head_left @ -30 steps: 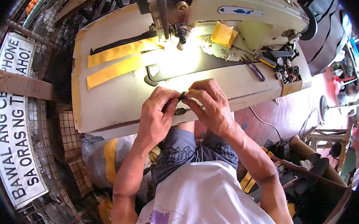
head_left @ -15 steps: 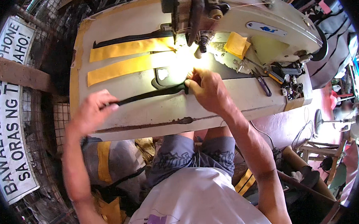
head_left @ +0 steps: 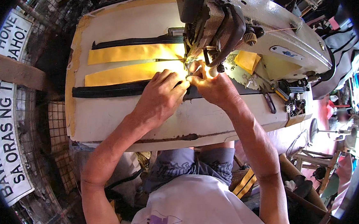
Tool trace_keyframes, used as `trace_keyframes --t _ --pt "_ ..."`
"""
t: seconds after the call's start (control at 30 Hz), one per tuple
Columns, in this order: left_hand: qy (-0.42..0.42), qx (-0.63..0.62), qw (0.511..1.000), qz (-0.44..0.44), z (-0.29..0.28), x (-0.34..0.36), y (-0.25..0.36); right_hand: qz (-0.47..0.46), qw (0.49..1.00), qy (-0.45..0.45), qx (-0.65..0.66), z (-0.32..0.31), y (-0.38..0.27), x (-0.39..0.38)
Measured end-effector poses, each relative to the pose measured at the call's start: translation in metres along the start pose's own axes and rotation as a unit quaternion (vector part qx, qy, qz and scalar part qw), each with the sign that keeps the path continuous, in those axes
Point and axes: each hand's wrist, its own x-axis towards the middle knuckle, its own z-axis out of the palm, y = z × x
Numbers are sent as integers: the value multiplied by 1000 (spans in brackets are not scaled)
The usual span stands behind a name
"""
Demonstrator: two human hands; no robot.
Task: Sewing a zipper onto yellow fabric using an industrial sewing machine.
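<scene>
Under the sewing machine's needle area (head_left: 188, 66), my two hands meet at the ends of the fabric strips. My left hand (head_left: 160, 94) has bent fingers closed on the near black fabric strip (head_left: 104, 91), close to its right end. Beside it, my right hand (head_left: 216, 87) pinches the end of that strip just right of the needle; my fingertips are partly hidden by the machine head. Just beyond the black strip lies a yellow strip (head_left: 115, 75). A second yellow strip (head_left: 126, 54) and another black strip (head_left: 138, 42) run parallel farther back.
The sewing machine arm (head_left: 277, 28) spans the right side of the white table (head_left: 148, 134). Folded yellow pieces (head_left: 247, 61), a pair of scissors (head_left: 269, 100) and small metal parts (head_left: 295, 107) lie beneath and beside it. A wire grille (head_left: 61, 123) stands at the left.
The near black strip has gone from hanging between my hands to lying along the near yellow strip. My left hand has moved right and away from me to the needle, beside my right.
</scene>
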Motion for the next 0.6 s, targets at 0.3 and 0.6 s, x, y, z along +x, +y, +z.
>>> trace_keyframes --t 0.3,0.6 --pt "80 -2 997 -6 11 -7 -16 -127 989 64 -37 5 -11 -5" --pt "24 11 1000 -8 8 -4 -8 -146 984 102 -32 6 13 -14"
